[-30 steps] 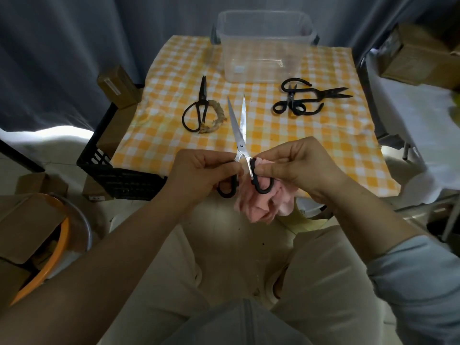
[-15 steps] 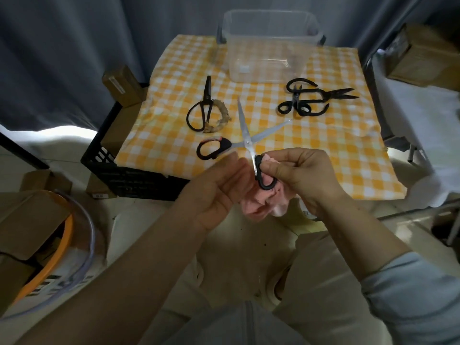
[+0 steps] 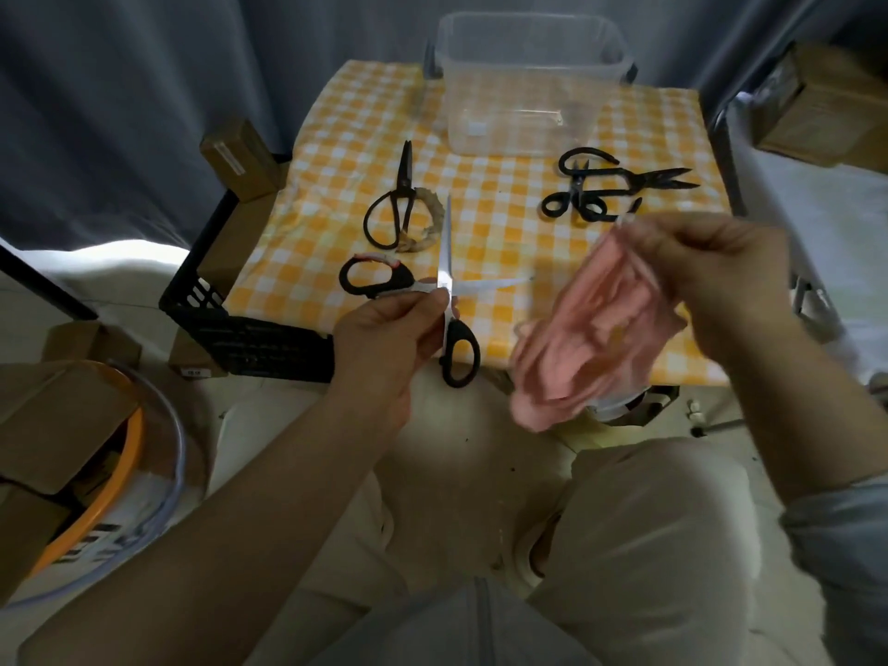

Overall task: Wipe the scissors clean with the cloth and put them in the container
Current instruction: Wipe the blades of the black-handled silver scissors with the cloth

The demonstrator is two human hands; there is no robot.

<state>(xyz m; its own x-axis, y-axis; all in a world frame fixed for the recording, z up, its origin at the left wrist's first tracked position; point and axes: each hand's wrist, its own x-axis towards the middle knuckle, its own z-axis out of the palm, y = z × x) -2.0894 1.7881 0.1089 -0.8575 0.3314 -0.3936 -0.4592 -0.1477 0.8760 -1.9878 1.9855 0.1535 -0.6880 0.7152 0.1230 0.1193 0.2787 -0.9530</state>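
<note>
- The person's legs in pale trousers (image 3: 648, 545) fill the near foreground, with both forearms reaching out over them.
- The left hand (image 3: 384, 329) pinches the scissors (image 3: 445, 276) close to the pivot, fingers curled around them at the front edge of the bench (image 3: 524, 242).
- The scissors are spread wide into a cross. One blade points away, the other points right. One black handle lies out to the left and the other hangs toward the person, past the bench edge.
- The right hand (image 3: 721, 276) is raised to the right, its fingers closed on the bunched pink cloth (image 3: 591, 338). Both are blurred, and the cloth hangs apart from the scissors.
- The bench is covered with a yellow-and-white checked sheet.
- Further back on the left lies a dark old pair of scissors (image 3: 401, 199), one handle wrapped in pale cord.
- On the right, two more dark pairs (image 3: 605, 185) lie overlapping.
- A clear plastic container (image 3: 528, 88) stands at the far edge, between those two groups.
- A black crate (image 3: 250, 338) sits just beside the bench on the left, with a cardboard box (image 3: 240, 158) behind it.
</note>
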